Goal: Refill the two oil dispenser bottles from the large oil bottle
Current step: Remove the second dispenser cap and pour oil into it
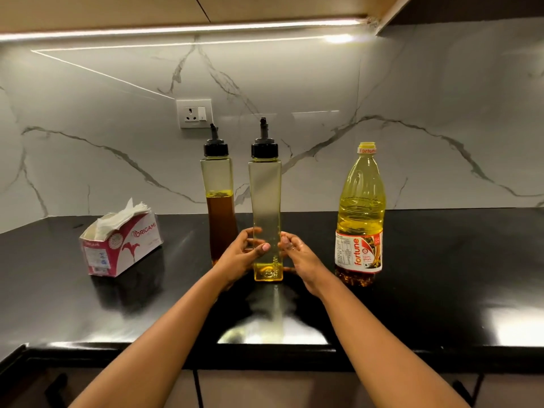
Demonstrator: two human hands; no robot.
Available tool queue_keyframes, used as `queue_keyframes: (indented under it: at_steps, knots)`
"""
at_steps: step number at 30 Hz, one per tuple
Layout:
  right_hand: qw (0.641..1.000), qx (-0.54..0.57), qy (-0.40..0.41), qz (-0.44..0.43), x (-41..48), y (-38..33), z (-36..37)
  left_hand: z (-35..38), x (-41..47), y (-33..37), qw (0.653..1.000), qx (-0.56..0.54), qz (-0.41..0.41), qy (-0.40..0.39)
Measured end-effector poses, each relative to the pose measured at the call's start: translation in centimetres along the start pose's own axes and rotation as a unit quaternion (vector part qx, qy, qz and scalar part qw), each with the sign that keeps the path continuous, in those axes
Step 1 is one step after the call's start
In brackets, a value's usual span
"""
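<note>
Oil dispensers: two tall, square, clear-plastic bottles with black pourer caps stand on the glossy black stone countertop (441, 275): the amber dispenser bottle (219, 178) and, just to its right and a little nearer me, the pale dispenser bottle (265, 195).
Tissue box: a pink-and-white cardboard tissue box (120, 240) sits at the far left, well apart from the bottles, with white tissues poking out of its top.
Amber one: roughly half full of dark brown oil, upright, with no hand on it.
Left hand: the left hand (244, 254) wraps the pale dispenser bottle low down, fingers curled round its left side and thumb across the front.
Pale one: almost empty, only a shallow pool of light yellow oil at the base. It stands upright on the counter between the two hands, its long axis vertical.
Cap: the black pourer cap (264, 148) is on, high above both grips, so I reckon a hand must go up the bottle to unscrew it before any pouring.
Right hand: the right hand (297, 254) holds the same bottle low on its right edge, fingertips pinching the side.
Large oil bottle: the large oil bottle (360, 207), clear plastic with a red-and-white label, stands upright to the right, near but not touching. It is nearly full of yellow oil. It lies on the right hand's side, the nearer one to fetch it.
Its top: whether a cap is on, I cannot tell.
</note>
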State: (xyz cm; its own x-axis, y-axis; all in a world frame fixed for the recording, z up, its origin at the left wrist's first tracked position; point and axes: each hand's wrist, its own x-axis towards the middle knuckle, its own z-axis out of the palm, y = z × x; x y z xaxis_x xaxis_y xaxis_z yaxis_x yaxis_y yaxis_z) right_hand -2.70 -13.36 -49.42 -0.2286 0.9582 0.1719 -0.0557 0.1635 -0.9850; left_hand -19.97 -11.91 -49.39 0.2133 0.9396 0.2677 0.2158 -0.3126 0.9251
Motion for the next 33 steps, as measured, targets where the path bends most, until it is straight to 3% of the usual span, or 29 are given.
queue_keyframes:
  at_steps: [8, 12, 14, 18, 21, 24, 27, 30, 33]
  knots:
    - [0.999, -0.007, -0.045, 0.013, -4.2, -1.3, -0.1, 0.0, -3.7, 0.5, 0.999, 0.002, 0.042, 0.004]
    - [0.995, -0.072, -0.061, 0.023, -5.1, -2.5, -0.6, 0.4, -4.5, 0.5, 0.998, -0.029, 0.055, 0.007]
    - [0.993, -0.115, -0.031, 0.003, -4.7, -4.0, -1.0, 0.4, -4.6, 0.4, 0.998, -0.037, 0.056, 0.008]
    - [0.992, -0.061, 0.062, -0.089, -3.1, -9.9, -1.2, 0.4, -4.6, 0.4, 0.997, -0.051, 0.056, 0.007]
    - [0.982, -0.082, 0.046, -0.163, -2.0, -15.3, -0.2, 0.3, -4.5, 0.3, 0.997, -0.055, 0.062, 0.006]
    - [0.968, -0.198, 0.003, -0.152, -0.8, -19.6, 1.8, 0.2, -4.3, 0.3, 0.997, -0.044, 0.062, 0.006]
    - [0.953, -0.279, 0.011, -0.116, 0.9, -21.3, 3.9, 0.2, -3.9, 0.3, 0.998, -0.028, 0.064, 0.006]
    - [0.949, -0.283, 0.066, -0.121, 2.4, -20.5, 4.4, 0.1, -3.4, 0.5, 0.997, -0.022, 0.067, 0.003]
    - [0.956, -0.241, 0.066, -0.155, 2.9, -19.7, 4.1, 0.1, -2.9, 0.4, 0.997, -0.029, 0.065, 0.003]
